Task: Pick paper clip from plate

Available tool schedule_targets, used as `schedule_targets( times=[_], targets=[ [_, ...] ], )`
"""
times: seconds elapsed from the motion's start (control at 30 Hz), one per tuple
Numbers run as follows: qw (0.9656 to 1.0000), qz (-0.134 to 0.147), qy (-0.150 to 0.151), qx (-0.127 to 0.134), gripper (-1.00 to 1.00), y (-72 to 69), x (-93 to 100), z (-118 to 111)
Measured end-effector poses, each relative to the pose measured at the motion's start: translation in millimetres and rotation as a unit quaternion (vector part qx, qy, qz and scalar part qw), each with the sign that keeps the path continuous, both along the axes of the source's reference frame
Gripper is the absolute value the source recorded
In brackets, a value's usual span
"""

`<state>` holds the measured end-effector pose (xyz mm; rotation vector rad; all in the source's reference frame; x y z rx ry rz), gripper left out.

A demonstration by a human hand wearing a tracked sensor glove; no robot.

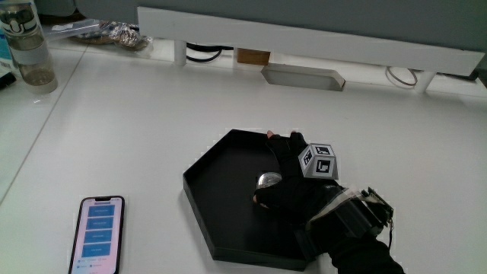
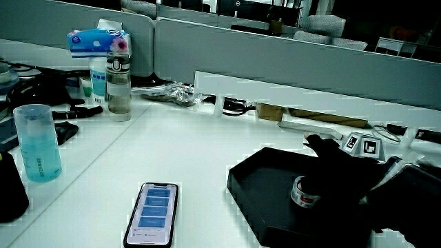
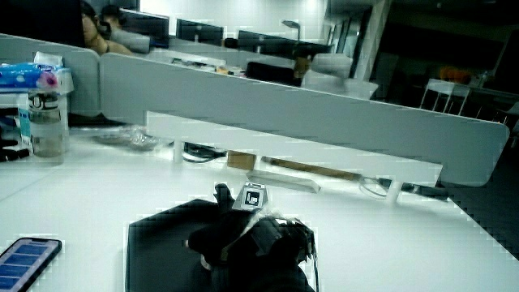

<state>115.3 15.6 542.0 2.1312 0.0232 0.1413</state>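
black plastic plate point(image 1: 221, 190), six-sided with a low raised rim, sits on the white desk point(image 1: 152, 129) close to your edge of it, and your gloved hand point(image 1: 293, 186) lies inside it, forearm coming in over the rim nearest you. the patterned cube point(image 1: 319, 161) on the back of the hand faces upward and shows in both side views point(image 2: 362, 145) point(image 3: 252, 196). no thin wire paper clip can be made out; what you can see in the plate is a small round silvery object point(image 1: 268, 180), which in a side view point(image 2: 303, 193) looks like a short cylinder with a reddish band. it rests on the plate floor, touching the hand and partly tucked under it. whether your hand is closed on that object or only lying against it cannot be told, since the glove and the plate are equally dark. in a side view the hand point(image 3: 235, 235) covers the object entirely. a phone point(image 1: 97, 232) with a lit blue screen lies flat on the desk just beside the plate, apart from it. a clear bottle point(image 1: 29, 46) stands well apart, farther from you than the phone and near the low partition point(image 1: 304, 38). a pale blue tumbler point(image 2: 38, 141) stands nearer to you than the bottle.
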Motion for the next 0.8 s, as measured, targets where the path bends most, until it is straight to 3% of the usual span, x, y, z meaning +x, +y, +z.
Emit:
schedule_targets(
  times=[0.07,0.1,0.17,0.2,0.23,0.37,0.43,0.47,0.57,0.6,0.63,0.7,0.8],
  targets=[
    [0.9997,-0.004,-0.003,-0.026,0.0,0.4,0.2,5],
    [0.9997,-0.006,0.009,-0.023,0.0,0.9,0.8,8],
    [0.9992,-0.013,0.004,-0.039,0.0,1.5,0.3,9],
    [0.9982,-0.013,0.01,-0.057,0.0,2.1,0.8,12],
    [0.9986,-0.011,0.017,-0.048,0.0,2.5,1.7,14],
    [0.9975,-0.019,0.016,-0.066,0.0,3.8,-0.8,17],
    [0.9962,-0.026,0.031,-0.077,0.0,4.7,-2.0,19],
    [0.9961,-0.03,0.018,-0.081,0.07,5.0,-3.1,20],
    [0.9972,-0.04,0.03,-0.055,0.29,8.1,-8.0,20],
    [0.9985,-0.022,0.016,-0.047,0.36,9.1,-7.0,21],
    [0.9988,-0.026,0.025,-0.033,0.43,8.0,-7.1,20],
    [0.9992,-0.022,0.013,-0.03,0.57,5.6,-6.5,18],
    [0.999,-0.025,0.019,-0.031,0.79,5.4,-7.3,20]
  ],
)
